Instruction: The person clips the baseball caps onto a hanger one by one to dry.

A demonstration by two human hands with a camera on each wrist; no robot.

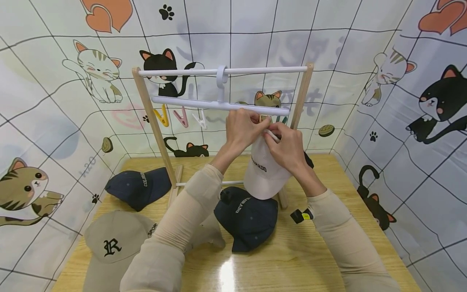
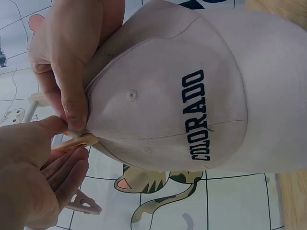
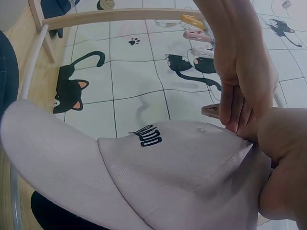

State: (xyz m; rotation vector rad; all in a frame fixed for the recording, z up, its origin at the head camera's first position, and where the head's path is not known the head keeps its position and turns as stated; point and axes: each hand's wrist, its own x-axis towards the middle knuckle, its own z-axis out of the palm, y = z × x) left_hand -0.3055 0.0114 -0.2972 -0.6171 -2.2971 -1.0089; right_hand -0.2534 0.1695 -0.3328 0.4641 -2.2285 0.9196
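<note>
A pale pink-white cap (image 1: 268, 174) lettered COLORADO hangs brim-down below a white hanger bar (image 1: 204, 103). My right hand (image 1: 286, 146) pinches the cap's upper end between thumb and fingers. Close beside it, my left hand (image 1: 242, 127) pinches a peach-coloured clip (image 2: 76, 143) at the cap's top edge. In the left wrist view, the clip's tip meets the fabric; how far it bites is hidden by fingers. The left wrist view shows the cap front (image 2: 158, 105) square on, while the right wrist view shows the cap (image 3: 182, 172) side on.
Yellow (image 1: 161, 117), pink (image 1: 181, 117) and white (image 1: 200, 119) clips hang from the hanger. A wooden-legged rack (image 1: 155, 125) carries it. Navy caps (image 1: 136, 188) (image 1: 248, 221) and a beige cap (image 1: 113, 239) lie on the table (image 1: 284, 263). A small black-and-yellow item (image 1: 302, 216) is near the right sleeve.
</note>
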